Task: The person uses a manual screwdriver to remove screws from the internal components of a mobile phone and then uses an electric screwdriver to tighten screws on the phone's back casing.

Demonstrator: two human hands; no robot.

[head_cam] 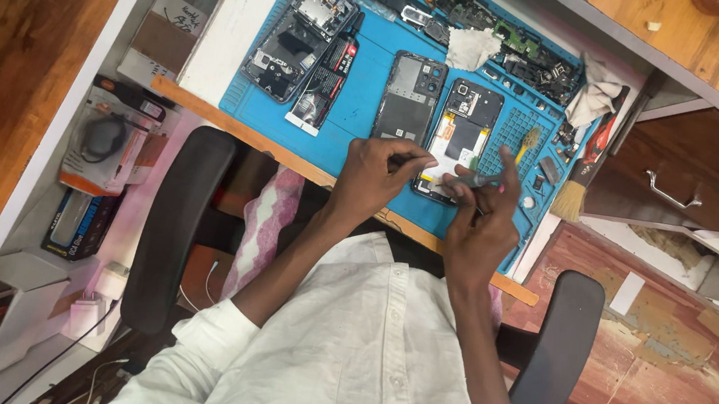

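A person in a white shirt is working on an opened smartphone (pixel 457 141) at a blue repair mat (pixel 361 104).

From the head camera: the left hand (pixel 378 174) is pressing curled fingers against the phone's lower edge, while the right hand (pixel 481 215) is pinching a slim grey tool (pixel 474 181) over it. The mat's far tray (pixel 485 28) is holding loose phone parts and a white cloth (pixel 473 48); a black back cover (pixel 409 99) is lying just beside the phone.

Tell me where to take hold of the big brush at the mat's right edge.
Grip the brush by its red handle, probably from the drawer side on the right. The handle points away toward the crumpled cloth, bristles near you; small parts crowd its mat side. Both hands are busy at the opened phone.
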